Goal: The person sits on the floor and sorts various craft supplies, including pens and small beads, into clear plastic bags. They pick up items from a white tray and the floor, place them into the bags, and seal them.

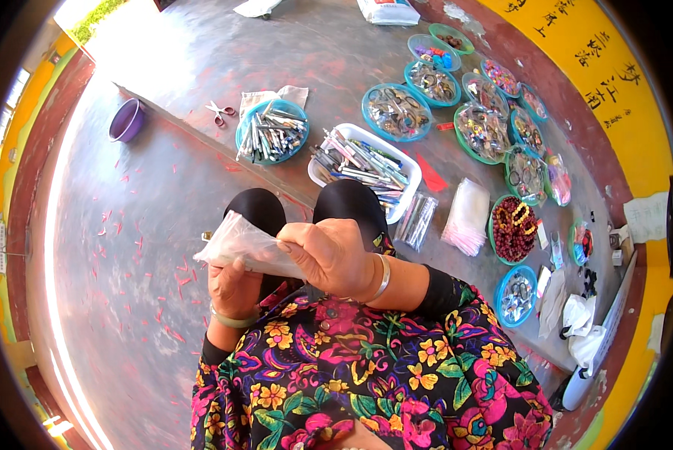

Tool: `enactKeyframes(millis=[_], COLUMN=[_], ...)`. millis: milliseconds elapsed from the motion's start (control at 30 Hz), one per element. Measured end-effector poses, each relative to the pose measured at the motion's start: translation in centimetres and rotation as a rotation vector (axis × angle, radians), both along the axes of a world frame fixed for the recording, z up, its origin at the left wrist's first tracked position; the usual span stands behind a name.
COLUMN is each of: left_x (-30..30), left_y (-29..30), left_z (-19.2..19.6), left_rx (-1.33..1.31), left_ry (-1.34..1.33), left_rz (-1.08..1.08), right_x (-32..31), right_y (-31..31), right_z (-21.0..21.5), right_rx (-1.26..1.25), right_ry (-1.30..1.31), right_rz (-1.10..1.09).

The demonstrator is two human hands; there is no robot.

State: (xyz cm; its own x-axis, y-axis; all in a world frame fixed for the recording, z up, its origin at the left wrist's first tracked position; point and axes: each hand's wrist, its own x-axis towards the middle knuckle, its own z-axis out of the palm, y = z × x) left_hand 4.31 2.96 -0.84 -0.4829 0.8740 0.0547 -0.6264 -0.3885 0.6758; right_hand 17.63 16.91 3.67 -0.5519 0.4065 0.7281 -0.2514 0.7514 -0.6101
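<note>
Above my lap I hold a clear, crumpled plastic bag between both hands. My left hand grips its lower side, with the thumb pressed on the film. The fingers of my right hand are curled in and pinch the bag's right end. Whether anything lies inside the bag I cannot make out. Just beyond my knees stands a white tray heaped with pens. To its left a blue basket holds more pens. Right of the tray lie a clear packet of pens and a stack of clear plastic bags.
Red-handled scissors lie on the raised floor near a purple basin. Several baskets of small goods, such as one basket, crowd the right side. A basket of dark red beads stands nearer. Red scraps litter the lower floor.
</note>
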Motion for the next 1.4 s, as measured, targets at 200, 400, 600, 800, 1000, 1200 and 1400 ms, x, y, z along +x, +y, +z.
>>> enactKeyframes(millis=[200,400,600,800,1000,1200,1400], left_x=[0.4,-0.8,-3.6,-3.8,-3.0,-3.0,-2.8], left_y=[0.8,1.6,0.0,-0.5,0.1,-0.1,-0.2], left_z=[1.7,1.6,1.7,1.7,2.2,1.8,1.5], left_rx=[-0.142,-0.254,-0.277,-0.365,-0.437,-0.466,-0.451], left_ry=[0.104,0.107,0.305,0.451,0.556,0.566,0.550], left_rz=[0.062,0.190,0.263,0.340,0.287,0.265,0.199], right_x=[-0.1,1.9,9.7,11.3,10.4,11.1,12.7], right_y=[1.0,6.1,18.9,21.5,21.2,20.8,19.2], right_z=[-1.7,-6.1,-21.6,-26.3,-27.7,-27.1,-25.1], right_rx=[-0.142,-0.234,-0.222,-0.105,-0.055,-0.211,-0.957], right_ry=[0.010,-0.191,-0.708,-1.138,-1.202,-1.069,-0.535], right_rz=[-0.023,-0.309,-0.826,-0.855,-0.848,-0.769,-0.545])
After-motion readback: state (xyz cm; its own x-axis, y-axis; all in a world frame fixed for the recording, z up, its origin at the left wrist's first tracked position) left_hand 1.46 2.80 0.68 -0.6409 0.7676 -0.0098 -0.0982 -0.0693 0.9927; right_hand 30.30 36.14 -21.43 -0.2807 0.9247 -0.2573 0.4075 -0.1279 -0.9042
